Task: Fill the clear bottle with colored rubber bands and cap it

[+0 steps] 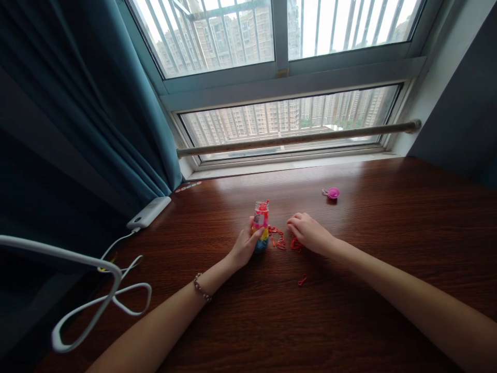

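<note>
My left hand [245, 242] is wrapped around a small clear bottle [261, 220] held upright, with red, pink, yellow and blue layers of small bands inside. Red bands reach up to its open mouth. Beside the bottle lies a loose pile of red rubber bands [278, 239] on the table. My right hand [308, 231] is just right of that pile, fingers curled together and pointing left. More red bands [296, 244] show under it; whether its fingertips pinch one is hidden. A single twisted red rubber band [302, 280] lies nearer to me.
A pink round cap [333, 193] with a loop lies at the back right of the brown wooden table [248, 321]. A white power bank [149, 212] with a white cable [116, 274] is at the left, near the blue curtain [128, 119]. A rail [303, 139] crosses the window behind.
</note>
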Motion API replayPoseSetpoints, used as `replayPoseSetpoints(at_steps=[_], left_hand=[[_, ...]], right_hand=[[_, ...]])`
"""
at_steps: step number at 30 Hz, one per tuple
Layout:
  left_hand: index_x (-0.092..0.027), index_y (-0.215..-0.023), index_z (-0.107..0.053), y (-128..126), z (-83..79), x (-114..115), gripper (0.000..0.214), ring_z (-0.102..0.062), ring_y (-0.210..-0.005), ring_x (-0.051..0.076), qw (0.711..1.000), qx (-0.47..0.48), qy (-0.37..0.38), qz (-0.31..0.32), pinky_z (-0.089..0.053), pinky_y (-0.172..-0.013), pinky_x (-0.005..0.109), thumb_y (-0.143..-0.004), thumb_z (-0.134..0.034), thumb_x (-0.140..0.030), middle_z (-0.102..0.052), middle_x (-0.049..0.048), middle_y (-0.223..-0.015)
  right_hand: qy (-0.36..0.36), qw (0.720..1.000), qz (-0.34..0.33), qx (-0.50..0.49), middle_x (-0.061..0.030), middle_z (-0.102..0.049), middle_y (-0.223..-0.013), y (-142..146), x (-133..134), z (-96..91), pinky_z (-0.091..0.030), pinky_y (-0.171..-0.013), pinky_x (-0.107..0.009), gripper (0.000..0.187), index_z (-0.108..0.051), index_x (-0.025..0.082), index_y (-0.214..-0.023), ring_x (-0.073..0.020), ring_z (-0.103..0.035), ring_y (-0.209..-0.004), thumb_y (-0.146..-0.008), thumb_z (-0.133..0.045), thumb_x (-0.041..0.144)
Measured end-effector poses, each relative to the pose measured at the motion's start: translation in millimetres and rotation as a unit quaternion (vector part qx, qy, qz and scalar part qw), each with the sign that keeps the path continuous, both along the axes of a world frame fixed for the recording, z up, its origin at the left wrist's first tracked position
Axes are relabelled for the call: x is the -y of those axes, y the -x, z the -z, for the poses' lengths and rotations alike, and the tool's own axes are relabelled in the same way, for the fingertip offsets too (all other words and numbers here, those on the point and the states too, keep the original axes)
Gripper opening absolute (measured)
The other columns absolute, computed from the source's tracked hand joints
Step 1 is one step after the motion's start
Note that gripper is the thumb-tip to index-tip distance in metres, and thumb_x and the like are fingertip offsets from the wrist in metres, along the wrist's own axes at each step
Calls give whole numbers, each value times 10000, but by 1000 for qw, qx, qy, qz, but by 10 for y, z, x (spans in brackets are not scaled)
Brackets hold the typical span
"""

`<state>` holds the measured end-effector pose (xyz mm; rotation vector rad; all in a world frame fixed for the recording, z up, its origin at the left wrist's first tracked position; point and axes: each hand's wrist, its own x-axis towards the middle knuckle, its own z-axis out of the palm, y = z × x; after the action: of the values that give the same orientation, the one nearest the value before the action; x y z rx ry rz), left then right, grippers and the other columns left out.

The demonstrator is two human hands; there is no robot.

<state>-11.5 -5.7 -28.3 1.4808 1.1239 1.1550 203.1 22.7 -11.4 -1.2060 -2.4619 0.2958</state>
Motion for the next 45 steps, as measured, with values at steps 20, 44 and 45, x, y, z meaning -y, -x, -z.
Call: replayPoseSetpoints(at_steps=[20, 44, 45], left_hand=[[-150, -1029, -434, 29, -124, 131, 264, -588, -656, 146, 997, 48, -13, 50, -456, -596, 254, -850, -446, -345, -635, 99, -926], [-168, -1054, -373, 32, -98, 130, 317, -628, -596, 180, 994, 78, 20, 67, -495, -571, 305, -841, -443, -391, -615, 121, -999], [-170, -1055, -376, 34, -89, 120, 320, -635, -610, 189, 994, 78, 29, 72, -497, -578, 309, -839, -449, -395, -615, 122, -997]], right_hand=[[546, 789, -280, -15, -27, -646, -687, -108, 205, -451, -461, -567, -190, 213, -685, 126, -731, -130, -598, -617, -748, -563, 300], [393, 908, 32, -144, -50, -624, -606, -140, -34, -288, -482, -437, -189, 124, -620, 83, -738, -138, -601, -514, -761, -567, 193], [392, 909, 62, -129, -52, -620, -607, -157, -38, -282, -474, -403, -192, 100, -601, 85, -751, -142, -595, -488, -729, -604, 182]])
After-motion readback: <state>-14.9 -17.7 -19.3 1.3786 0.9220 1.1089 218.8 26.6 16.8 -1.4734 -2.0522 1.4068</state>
